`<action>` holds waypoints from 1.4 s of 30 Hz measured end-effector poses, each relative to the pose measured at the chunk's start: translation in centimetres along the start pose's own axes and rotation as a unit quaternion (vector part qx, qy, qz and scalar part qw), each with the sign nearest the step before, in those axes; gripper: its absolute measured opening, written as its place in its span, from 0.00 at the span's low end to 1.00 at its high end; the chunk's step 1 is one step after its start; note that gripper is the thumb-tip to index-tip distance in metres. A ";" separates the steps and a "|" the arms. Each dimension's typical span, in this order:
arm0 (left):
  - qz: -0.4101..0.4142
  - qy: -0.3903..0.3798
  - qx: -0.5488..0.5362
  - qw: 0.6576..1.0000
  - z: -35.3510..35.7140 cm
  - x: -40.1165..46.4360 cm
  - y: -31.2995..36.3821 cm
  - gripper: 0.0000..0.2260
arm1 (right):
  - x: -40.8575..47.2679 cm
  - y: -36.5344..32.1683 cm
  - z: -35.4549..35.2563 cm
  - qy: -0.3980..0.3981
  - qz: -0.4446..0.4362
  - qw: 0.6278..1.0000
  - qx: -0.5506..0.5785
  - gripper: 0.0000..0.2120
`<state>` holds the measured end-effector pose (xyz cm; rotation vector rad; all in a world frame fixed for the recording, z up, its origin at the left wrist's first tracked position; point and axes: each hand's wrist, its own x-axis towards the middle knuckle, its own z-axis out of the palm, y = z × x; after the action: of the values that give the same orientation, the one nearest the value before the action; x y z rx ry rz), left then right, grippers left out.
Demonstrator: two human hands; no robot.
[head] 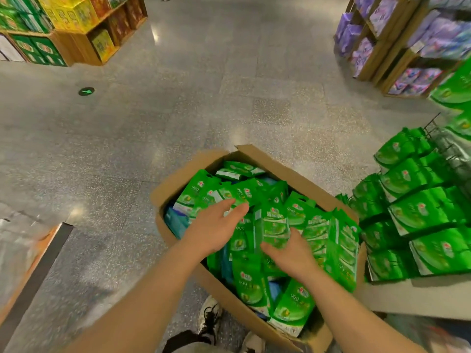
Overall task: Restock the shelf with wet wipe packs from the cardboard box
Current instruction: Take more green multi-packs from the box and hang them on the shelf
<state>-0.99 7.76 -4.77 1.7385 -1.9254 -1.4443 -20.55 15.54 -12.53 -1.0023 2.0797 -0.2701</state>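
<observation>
Both hands are down in the open cardboard box (178, 179) on the floor, which is stuffed with green wet wipe packs (249, 281). Right hand (293, 253) sits on an upright bundle of packs (274, 228) mid-box: thumb up the bundle's near face, fingers look wrapped round its lower edge, so I read it as gripping, though blur hides the fingertips. Left hand (216, 230) is released, fingers straight, palm down, tips over the packs toward the far-left of the box; can't tell if it touches them. Key relation: the bundle stands directly ahead of the right hand, long axis roughly vertical, and the left hand is just beside it on the left, so the right is already on it and the left is the closing side. Shelf (420, 294) is to the right of the box, close by, with rows of the same green packs (420, 215) stacked leaning on it, so the carry goes rightward. Packs are glossy soft film pouches, flat and rectangular with crimped top edges and white-green print; probably slippery and floppy, and a one-handed bundle could fan out. Box is plain brown corrugated board, flaps splayed, packs inside jumbled at mixed angles with some blue packaging (175, 222) under them. Floor is speckled grey terrazzo (153, 110).
</observation>
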 end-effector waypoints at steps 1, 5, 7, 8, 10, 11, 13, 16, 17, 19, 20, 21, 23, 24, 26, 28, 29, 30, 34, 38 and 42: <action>-0.005 -0.004 -0.019 1.000 0.1 0.3 -0.3 0.31 | 0.5 0.0 0.8 0.003 0.018 1.000 -0.026 0.56; -0.070 -0.046 -0.116 0.990 1.4 1.6 -1.1 0.25 | 1.8 -0.8 2.6 0.041 0.039 0.997 -0.061 0.64; -0.117 -0.067 -0.167 0.977 2.2 2.1 -1.3 0.24 | 2.1 -0.9 2.8 0.059 0.036 0.998 -0.006 0.64; -0.134 -0.070 -0.193 0.969 2.6 2.4 -1.3 0.23 | 2.3 -0.7 2.8 0.073 0.031 0.996 0.030 0.64; -0.153 -0.076 -0.239 0.956 3.4 2.6 -1.1 0.17 | 2.4 0.1 2.4 0.102 0.012 0.989 0.107 0.61; -0.157 -0.074 -0.254 0.952 3.8 2.7 -1.1 0.14 | 2.2 0.3 1.9 0.108 -0.002 0.985 0.136 0.58; -0.150 -0.087 -0.286 0.942 4.7 2.6 -0.4 0.13 | 1.6 -0.2 0.7 0.119 -0.033 0.977 0.174 0.54; -0.128 -0.132 -0.392 0.901 5.8 2.1 1.5 0.15 | -0.5 -2.3 -1.0 0.140 -0.108 0.972 0.156 0.51; -0.122 -0.139 -0.429 0.884 6.0 2.0 2.1 0.14 | -1.4 -2.9 -1.5 0.126 -0.136 0.974 0.129 0.53; -0.100 -0.130 -0.475 0.865 6.2 1.9 2.6 0.14 | -3.1 -3.6 -2.8 0.059 -0.179 0.978 0.085 0.56; -0.090 -0.121 -0.482 0.863 6.2 2.0 2.5 0.15 | -3.3 -3.2 -3.5 0.032 -0.185 0.978 0.088 0.53; -0.089 -0.112 -0.486 0.862 6.0 2.1 2.3 0.16 | -3.4 -2.5 -4.2 0.030 -0.174 0.979 0.103 0.47; -0.107 -0.096 -0.506 0.851 5.3 2.3 1.6 0.14 | -2.6 -0.1 -5.2 0.122 -0.091 0.983 0.107 0.35; -0.113 -0.092 -0.516 0.844 5.0 2.3 1.2 0.13 | -1.8 1.4 -5.5 0.182 -0.025 0.980 0.073 0.33; -0.121 -0.083 -0.529 0.836 4.2 2.3 0.4 0.14 | -0.6 3.8 -5.4 0.214 0.092 0.972 -0.006 0.36; -0.127 -0.071 -0.533 0.833 3.5 2.3 -0.5 0.18 | 0.3 5.1 -4.8 0.174 0.150 0.972 -0.041 0.40; -0.131 -0.064 -0.536 0.832 3.3 2.3 -0.9 0.21 | 0.6 5.3 -4.7 0.158 0.162 0.972 -0.055 0.39; -0.134 -0.056 -0.539 0.829 3.0 2.3 -1.2 0.24 | 0.8 5.1 -4.8 0.149 0.169 0.972 -0.060 0.37; -0.127 -0.055 -0.554 0.821 2.3 1.8 -1.9 0.25 | 1.6 5.2 -5.5 0.140 0.162 0.972 0.101 0.17; -0.126 -0.046 -0.515 0.846 2.1 2.0 -2.6 0.19 | -0.2 4.8 -6.4 0.145 0.107 0.946 0.269 0.10; -0.149 -0.053 -0.473 0.867 2.8 1.9 -1.7 0.19 | -4.2 0.5 -7.7 0.101 -0.010 0.915 0.390 0.16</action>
<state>-2.32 7.89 -8.36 1.4627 -0.6774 -2.1018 -24.99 17.87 -5.34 -0.5099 1.8588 -1.1495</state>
